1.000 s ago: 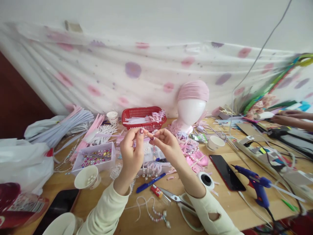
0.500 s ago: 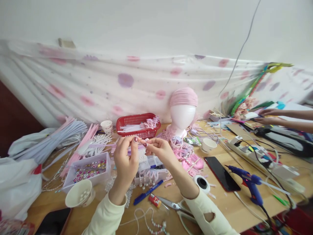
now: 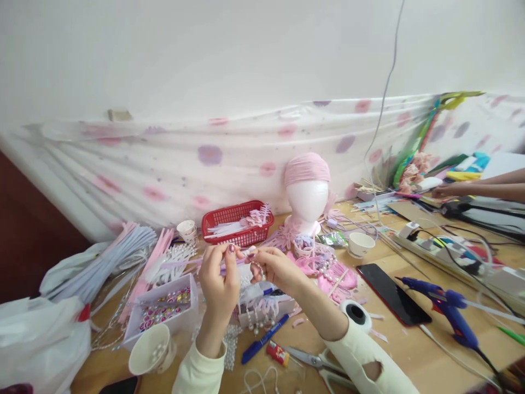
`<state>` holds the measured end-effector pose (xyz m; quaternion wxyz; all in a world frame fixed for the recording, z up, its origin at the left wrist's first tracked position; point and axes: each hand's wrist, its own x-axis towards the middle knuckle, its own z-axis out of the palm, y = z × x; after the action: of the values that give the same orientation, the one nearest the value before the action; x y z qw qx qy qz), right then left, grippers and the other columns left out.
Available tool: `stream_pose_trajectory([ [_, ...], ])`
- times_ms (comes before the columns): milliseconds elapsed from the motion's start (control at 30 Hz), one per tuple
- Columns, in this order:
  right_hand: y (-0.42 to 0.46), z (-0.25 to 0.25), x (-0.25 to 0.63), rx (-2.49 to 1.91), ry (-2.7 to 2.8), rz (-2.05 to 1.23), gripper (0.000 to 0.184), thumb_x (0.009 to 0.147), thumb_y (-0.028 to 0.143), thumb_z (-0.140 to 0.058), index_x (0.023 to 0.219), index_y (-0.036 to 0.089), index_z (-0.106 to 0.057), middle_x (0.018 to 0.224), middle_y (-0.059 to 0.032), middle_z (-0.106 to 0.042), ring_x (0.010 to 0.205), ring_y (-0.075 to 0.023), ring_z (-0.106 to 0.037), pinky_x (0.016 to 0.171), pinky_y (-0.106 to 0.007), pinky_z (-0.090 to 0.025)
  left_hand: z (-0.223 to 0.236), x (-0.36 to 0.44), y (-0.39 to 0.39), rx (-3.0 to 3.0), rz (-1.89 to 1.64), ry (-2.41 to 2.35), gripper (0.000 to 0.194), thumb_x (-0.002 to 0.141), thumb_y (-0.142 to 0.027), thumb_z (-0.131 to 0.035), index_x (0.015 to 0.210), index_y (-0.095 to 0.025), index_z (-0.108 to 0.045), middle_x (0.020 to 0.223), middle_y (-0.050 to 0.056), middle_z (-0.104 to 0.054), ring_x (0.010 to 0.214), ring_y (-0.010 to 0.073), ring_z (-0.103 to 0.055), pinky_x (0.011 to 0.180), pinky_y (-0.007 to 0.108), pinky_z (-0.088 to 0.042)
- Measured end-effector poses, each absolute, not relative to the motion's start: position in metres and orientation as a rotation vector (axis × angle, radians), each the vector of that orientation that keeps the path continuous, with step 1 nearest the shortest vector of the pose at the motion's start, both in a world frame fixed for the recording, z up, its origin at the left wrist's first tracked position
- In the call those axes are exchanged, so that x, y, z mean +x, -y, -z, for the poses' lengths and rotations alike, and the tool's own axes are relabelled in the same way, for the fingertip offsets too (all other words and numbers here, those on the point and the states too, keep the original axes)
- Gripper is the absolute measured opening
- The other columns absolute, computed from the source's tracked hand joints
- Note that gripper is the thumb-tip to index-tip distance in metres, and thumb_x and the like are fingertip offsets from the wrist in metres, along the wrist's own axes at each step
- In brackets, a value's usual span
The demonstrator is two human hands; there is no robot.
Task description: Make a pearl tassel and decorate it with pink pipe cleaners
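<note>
My left hand (image 3: 219, 284) is raised over the middle of the table, thumb and fingertips pinched together. What sits in the pinch is too small to make out. My right hand (image 3: 274, 268) meets it fingertip to fingertip, fingers curled closed, with a short beaded string (image 3: 258, 269) showing at its fingers. Below the hands are a box with hanging pearl strands (image 3: 258, 323), a blue marker (image 3: 264, 340), a small red and yellow tube (image 3: 278, 353) and scissors (image 3: 314, 358). A white cord (image 3: 262, 377) lies at the front edge of view.
Left are a lilac box of gems (image 3: 192, 306), a paper cup of beads (image 3: 150, 350) and a plastic bag (image 3: 45, 339). Behind stand a red basket (image 3: 240, 238) and a foam head (image 3: 308, 200). Right lie a phone (image 3: 394, 295), a glue gun (image 3: 451, 314) and another person's hand (image 3: 447, 190).
My view has shifted, so the table sits lower and more to the right. My right fingers have curled in, and beads now show at them. The other person's hands have shifted.
</note>
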<state>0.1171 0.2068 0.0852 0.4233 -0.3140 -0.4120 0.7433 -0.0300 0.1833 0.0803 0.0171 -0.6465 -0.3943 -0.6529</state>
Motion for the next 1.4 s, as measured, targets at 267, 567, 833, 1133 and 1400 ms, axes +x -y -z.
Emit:
stream_pose_trajectory([
  [267,-0.199,-0.103,0.127,-0.571,0.831,-2.073,0.033,0.086,0.025,-0.067,0.064,0.022,-0.042,0.044,0.0156,-0.020,0.041,-0.0047,-0.008,0.037,-0.015,-0.017,-0.086,-0.031,-0.179,-2.234,1.943,0.949,0.020,0.097,-0.013,-0.053,0.084,-0.022,-0.066,0.079,0.001,-0.067,0.075,0.0171,-0.066,0.069,0.027,-0.052],
  [567,-0.183,-0.102,0.121,-0.645,0.974,-1.756,0.040,0.073,0.049,-0.085,0.068,0.018,-0.060,0.046,0.0140,-0.032,0.044,-0.0033,-0.010,0.041,-0.021,-0.011,-0.096,-0.016,-0.162,-2.373,1.900,0.948,0.019,0.096,-0.013,-0.053,0.086,-0.022,-0.067,0.077,0.001,-0.076,0.069,0.0170,-0.071,0.067,0.027,-0.056],
  [833,-0.181,-0.111,0.138,-0.763,1.690,-1.167,0.031,0.089,0.045,-0.071,0.076,0.017,-0.076,0.063,0.0018,-0.058,0.059,-0.0120,-0.042,0.055,-0.026,-0.030,-0.118,-0.034,-0.142,-2.430,1.862,1.397,0.026,0.101,-0.023,-0.052,0.084,-0.021,-0.070,0.079,0.002,-0.077,0.066,0.0166,-0.068,0.062,0.028,-0.053],
  [1133,-0.179,-0.122,0.162,-0.655,2.190,-0.933,0.023,0.097,0.028,-0.055,0.078,0.019,-0.066,0.063,0.0042,-0.054,0.056,-0.0109,-0.043,0.055,-0.025,-0.033,-0.127,-0.054,-0.144,-2.377,1.751,1.577,0.021,0.097,-0.022,-0.053,0.080,-0.021,-0.065,0.079,0.001,-0.070,0.076,0.0186,-0.065,0.070,0.031,-0.048],
  [1400,-0.171,-0.123,0.161,-0.596,2.140,-1.088,0.017,0.090,0.023,-0.058,0.074,0.020,-0.060,0.061,0.0055,-0.050,0.055,-0.0100,-0.040,0.052,-0.024,-0.031,-0.117,-0.062,-0.157,-2.532,1.593,1.848,0.015,0.091,-0.023,-0.055,0.084,-0.022,-0.069,0.084,0.004,-0.075,0.081,0.0241,-0.071,0.077,0.039,-0.055],
])
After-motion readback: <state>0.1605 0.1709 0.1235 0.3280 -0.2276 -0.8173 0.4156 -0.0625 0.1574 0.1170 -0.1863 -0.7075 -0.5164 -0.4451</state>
